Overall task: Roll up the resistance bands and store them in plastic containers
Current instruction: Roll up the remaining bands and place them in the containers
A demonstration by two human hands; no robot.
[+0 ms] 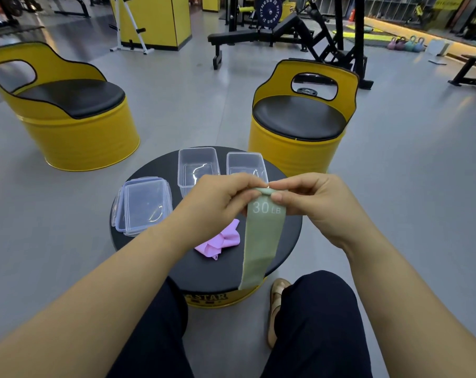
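Observation:
A green resistance band (260,241) marked "30 LB" hangs down over the round black table (220,271). Its top end is curled into a small roll. My left hand (217,205) and my right hand (310,203) both pinch that rolled end from either side, above the table's middle. A pink resistance band (220,241) lies crumpled on the table under my left wrist. At the table's far side stand two clear plastic containers, one on the left (197,167) and one on the right (246,163), both without lids.
Clear lids (142,204) are stacked at the table's left. Two yellow barrel chairs stand beyond, one at the left (67,110) and one at the right (299,118). Gym benches and racks fill the background. My knees flank the table's near edge.

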